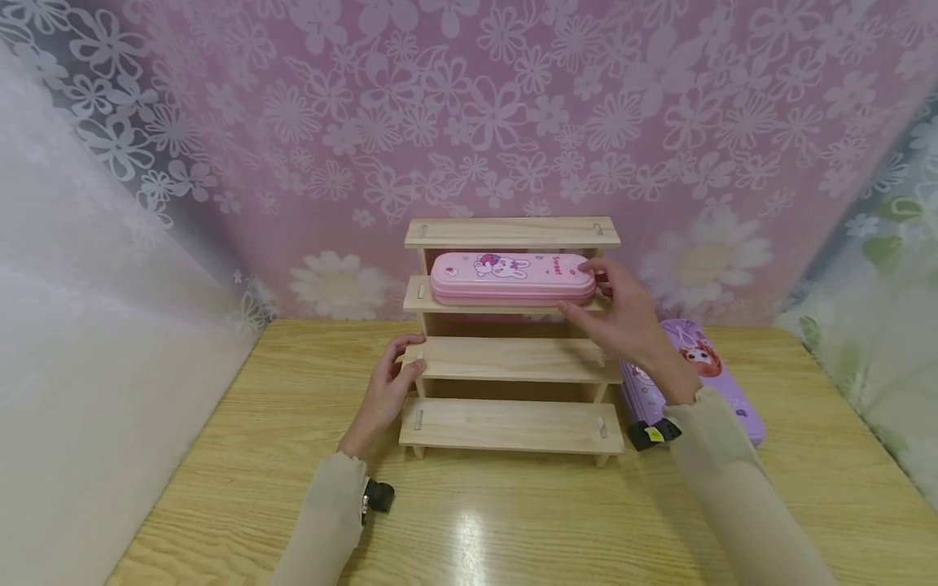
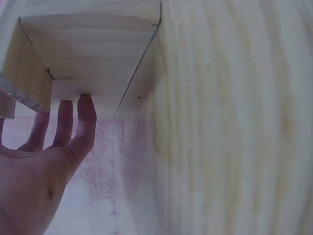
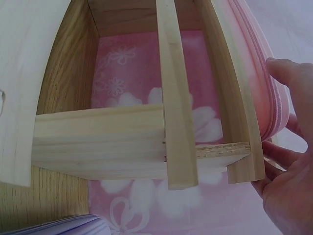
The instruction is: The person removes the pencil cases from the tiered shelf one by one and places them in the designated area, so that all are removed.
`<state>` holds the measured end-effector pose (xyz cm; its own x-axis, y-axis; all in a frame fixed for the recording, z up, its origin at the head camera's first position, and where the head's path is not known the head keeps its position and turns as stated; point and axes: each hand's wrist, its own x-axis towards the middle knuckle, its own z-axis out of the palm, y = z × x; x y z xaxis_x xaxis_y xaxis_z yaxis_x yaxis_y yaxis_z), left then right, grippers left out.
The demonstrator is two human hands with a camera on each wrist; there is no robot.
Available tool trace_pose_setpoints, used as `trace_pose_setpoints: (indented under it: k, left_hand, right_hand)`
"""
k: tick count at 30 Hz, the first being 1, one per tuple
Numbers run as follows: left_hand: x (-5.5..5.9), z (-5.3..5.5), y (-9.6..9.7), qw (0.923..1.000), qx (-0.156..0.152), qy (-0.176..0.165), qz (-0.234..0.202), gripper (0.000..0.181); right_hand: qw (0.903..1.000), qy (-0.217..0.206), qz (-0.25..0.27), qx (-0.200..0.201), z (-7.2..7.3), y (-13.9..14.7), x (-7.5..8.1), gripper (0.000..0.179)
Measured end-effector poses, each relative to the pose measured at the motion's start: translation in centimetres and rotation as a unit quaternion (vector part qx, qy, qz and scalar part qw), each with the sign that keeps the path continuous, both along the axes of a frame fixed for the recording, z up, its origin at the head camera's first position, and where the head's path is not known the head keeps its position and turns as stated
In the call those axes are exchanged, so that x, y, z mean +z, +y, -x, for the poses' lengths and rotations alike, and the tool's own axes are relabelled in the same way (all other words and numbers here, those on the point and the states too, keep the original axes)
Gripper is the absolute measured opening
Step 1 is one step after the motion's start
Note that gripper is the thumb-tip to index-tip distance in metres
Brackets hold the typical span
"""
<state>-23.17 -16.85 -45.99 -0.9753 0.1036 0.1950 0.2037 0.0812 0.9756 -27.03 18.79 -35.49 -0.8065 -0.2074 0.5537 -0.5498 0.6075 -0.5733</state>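
Observation:
A pink pencil case [image 1: 513, 278] with a rabbit print lies lengthwise on the second board from the top of a stepped wooden shelf [image 1: 513, 427]. My right hand [image 1: 626, 313] holds the case's right end, fingers at its top and far side, thumb at its front. In the right wrist view the case's zipped edge [image 3: 264, 73] shows beside the right hand [image 3: 288, 166]. My left hand [image 1: 388, 387] grips the shelf's left side at the third board. In the left wrist view its fingers [image 2: 85, 122] reach behind a side piece; the thumb is hidden there.
A purple pencil case [image 1: 721, 382] with a red-haired figure lies on the wooden table [image 1: 278, 488], right of the shelf and partly behind the right forearm. A pink flowered cloth [image 1: 469, 122] hangs close behind the shelf. Pale cloths hang at both sides.

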Motion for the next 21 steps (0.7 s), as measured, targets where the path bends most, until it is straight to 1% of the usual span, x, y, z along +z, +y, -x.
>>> trace_pose_setpoints:
  k: [6,9,12,15,18,21]
  left_hand:
    - [-0.08,0.00,-0.07,1.0000,0.001,0.002,-0.003,0.035]
    - [-0.21,0.06,-0.10,1.0000,0.002,0.004,-0.005,0.035]
    - [-0.29,0.12,-0.09,1.0000,0.004,0.003,-0.006,0.035]
    - [-0.30,0.10,-0.08,1.0000,0.006,0.001,-0.006,0.035]
    - [-0.28,0.11,-0.06,1.0000,0.006,0.001,-0.006,0.035]
    - [-0.22,0.13,-0.03,1.0000,0.004,0.001,-0.005,0.036]
  right_hand:
    - [0.9995,0.030,0.001,0.004,-0.46,-0.17,-0.11,0.051]
    - [0.9996,0.026,0.006,0.008,-0.59,-0.25,-0.12,0.055]
    - [0.9998,0.003,0.013,0.013,-0.64,-0.24,-0.05,0.061]
    - [0.9994,-0.029,0.012,0.015,-0.57,-0.12,0.07,0.068]
    - [0.9979,-0.063,0.008,0.013,-0.46,0.00,0.22,0.076]
    - [0.9956,-0.093,0.007,0.010,-0.43,0.07,0.37,0.078]
